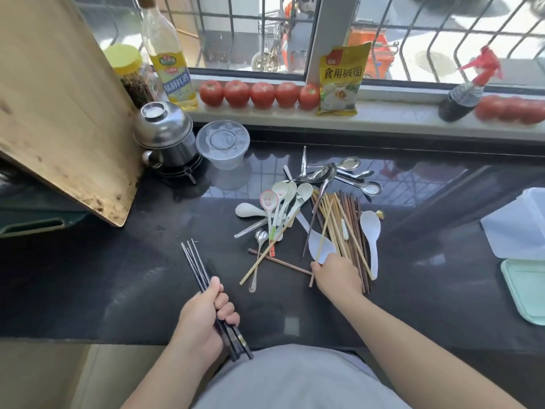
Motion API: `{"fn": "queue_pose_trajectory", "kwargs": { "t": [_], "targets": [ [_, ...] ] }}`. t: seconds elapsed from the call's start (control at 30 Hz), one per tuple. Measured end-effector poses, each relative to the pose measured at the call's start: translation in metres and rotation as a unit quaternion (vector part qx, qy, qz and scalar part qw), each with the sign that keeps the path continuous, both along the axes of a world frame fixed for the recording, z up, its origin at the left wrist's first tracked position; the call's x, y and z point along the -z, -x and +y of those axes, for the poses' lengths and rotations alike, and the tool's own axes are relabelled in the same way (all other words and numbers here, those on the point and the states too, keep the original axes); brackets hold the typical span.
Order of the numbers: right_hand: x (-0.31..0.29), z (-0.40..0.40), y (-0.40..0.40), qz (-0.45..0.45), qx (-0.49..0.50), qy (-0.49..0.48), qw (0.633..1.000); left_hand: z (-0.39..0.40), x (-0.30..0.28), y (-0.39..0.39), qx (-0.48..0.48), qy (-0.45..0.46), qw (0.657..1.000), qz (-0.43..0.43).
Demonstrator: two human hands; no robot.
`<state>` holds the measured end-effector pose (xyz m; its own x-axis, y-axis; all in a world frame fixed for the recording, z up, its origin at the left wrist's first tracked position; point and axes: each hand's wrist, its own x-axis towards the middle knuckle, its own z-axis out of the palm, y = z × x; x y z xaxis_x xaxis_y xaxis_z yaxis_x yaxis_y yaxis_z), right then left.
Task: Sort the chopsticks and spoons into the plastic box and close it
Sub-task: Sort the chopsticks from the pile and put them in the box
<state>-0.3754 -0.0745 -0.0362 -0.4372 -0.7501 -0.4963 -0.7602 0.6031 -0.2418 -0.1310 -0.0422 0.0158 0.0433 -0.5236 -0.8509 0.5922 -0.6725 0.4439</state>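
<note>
Nearest, the left hand grips a bundle of black chopsticks, tips pointing away over the dark counter. Right of it, the right hand pinches a pale chopstick at the near edge of the mixed pile of chopsticks and spoons. Far right of both hands sit the plastic box and its green lid.

On a dark counter, the left hand grips a bundle of black chopsticks. The right hand pinches a pale chopstick in the mixed pile of chopsticks and spoons. A plastic box sits far right.
</note>
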Motion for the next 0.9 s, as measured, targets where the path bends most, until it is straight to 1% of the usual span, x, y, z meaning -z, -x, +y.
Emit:
{"fn": "queue_pose_trajectory", "kwargs": {
  "t": [0.07, 0.13, 0.2, 0.27, 0.33, 0.37, 0.4, 0.47, 0.53, 0.6, 0.63, 0.67, 0.7, 0.73, 0.77, 0.8, 0.83, 0.9],
  "targets": [
    [0.010, -0.004, -0.004, -0.001, 0.012, -0.007, 1.000, 0.001, -0.003, 0.003, 0.019, 0.010, 1.000, -0.013],
    [0.011, -0.004, -0.003, -0.023, 0.035, -0.009, 0.999, 0.001, -0.007, 0.007, 0.046, 0.021, 0.998, -0.027],
    [-0.002, 0.000, 0.003, -0.049, 0.051, 0.000, 0.997, -0.001, -0.010, 0.013, 0.068, 0.029, 0.997, -0.038],
    [-0.022, 0.010, 0.006, -0.100, 0.042, 0.042, 0.993, -0.005, -0.013, 0.020, 0.079, 0.034, 0.996, -0.035],
    [-0.047, 0.024, -0.003, -0.193, -0.015, 0.078, 0.978, -0.011, -0.015, 0.030, 0.075, 0.033, 0.997, -0.008],
    [-0.058, 0.032, -0.014, -0.232, -0.065, 0.069, 0.968, -0.013, -0.017, 0.037, 0.075, 0.031, 0.997, 0.017],
    [-0.064, 0.038, -0.024, -0.253, -0.120, 0.058, 0.958, -0.016, -0.019, 0.044, 0.082, 0.031, 0.995, 0.045],
    [-0.069, 0.045, -0.042, -0.251, -0.205, 0.042, 0.945, -0.021, -0.022, 0.057, 0.103, 0.039, 0.991, 0.072],
    [-0.071, 0.045, -0.046, -0.256, -0.222, 0.028, 0.940, -0.022, -0.025, 0.064, 0.114, 0.051, 0.990, 0.062],
    [-0.076, 0.044, -0.036, -0.291, -0.213, 0.002, 0.933, -0.021, -0.024, 0.064, 0.107, 0.055, 0.992, 0.041],
    [-0.076, 0.044, -0.026, -0.287, -0.198, -0.002, 0.937, -0.020, -0.021, 0.062, 0.098, 0.052, 0.993, 0.034],
    [-0.073, 0.041, -0.014, -0.262, -0.159, 0.016, 0.952, -0.020, -0.018, 0.059, 0.086, 0.047, 0.995, 0.028],
    [-0.065, 0.037, 0.002, -0.205, -0.102, 0.050, 0.972, -0.020, -0.014, 0.056, 0.073, 0.039, 0.996, 0.025],
    [-0.054, 0.032, 0.020, -0.124, -0.046, 0.081, 0.988, -0.020, -0.010, 0.052, 0.059, 0.029, 0.997, 0.027],
    [-0.043, 0.028, 0.037, -0.039, -0.005, 0.094, 0.995, -0.019, -0.008, 0.049, 0.048, 0.019, 0.998, 0.035],
    [-0.034, 0.025, 0.052, 0.022, 0.015, 0.095, 0.995, -0.018, -0.007, 0.045, 0.038, 0.010, 0.998, 0.047],
    [-0.024, 0.024, 0.062, 0.052, 0.017, 0.082, 0.995, -0.017, -0.006, 0.043, 0.031, 0.004, 0.998, 0.059],
    [-0.009, 0.020, 0.071, 0.073, 0.006, 0.047, 0.996, -0.014, -0.004, 0.038, 0.029, 0.002, 0.997, 0.067]
  ]
}}
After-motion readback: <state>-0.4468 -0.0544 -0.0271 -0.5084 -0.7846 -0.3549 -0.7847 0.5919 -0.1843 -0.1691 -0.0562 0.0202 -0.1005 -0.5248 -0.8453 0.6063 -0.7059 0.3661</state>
